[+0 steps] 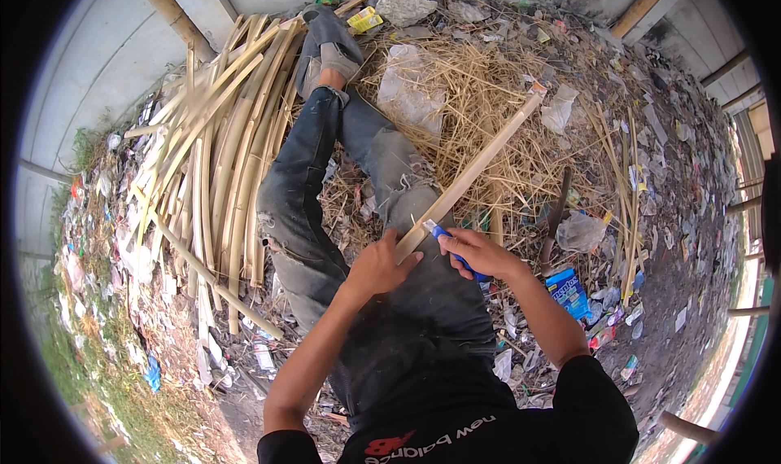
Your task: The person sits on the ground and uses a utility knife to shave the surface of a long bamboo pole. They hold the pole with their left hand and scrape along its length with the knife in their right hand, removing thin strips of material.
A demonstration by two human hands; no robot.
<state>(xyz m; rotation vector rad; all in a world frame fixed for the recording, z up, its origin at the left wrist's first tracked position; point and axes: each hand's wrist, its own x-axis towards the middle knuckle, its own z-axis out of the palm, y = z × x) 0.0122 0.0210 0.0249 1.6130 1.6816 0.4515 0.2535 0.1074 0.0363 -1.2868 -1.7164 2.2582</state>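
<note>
The left hand (376,266) is closed around the near end of a bamboo strip (472,175) that lies across the lap; the right hand (478,253) grips a blue-handled knife (448,244) against it. A blue packet (569,290) lies at right — a yellow one (364,19) beyond the shoes.

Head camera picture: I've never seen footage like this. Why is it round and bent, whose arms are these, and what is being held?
The picture comes from a wide fisheye camera worn on a person's head, looking down, so straight edges curve near the rim. The arms rising from the lower edge are that person's own. They sit on littered ground with legs in dark jeans stretched out. The left hand grips the near end of a long bamboo strip that slants away up to the right. The right hand holds a blue-handled utility knife against the strip. A pile of split bamboo strips lies to the left, dry straw ahead, and plastic scraps all around.
</note>
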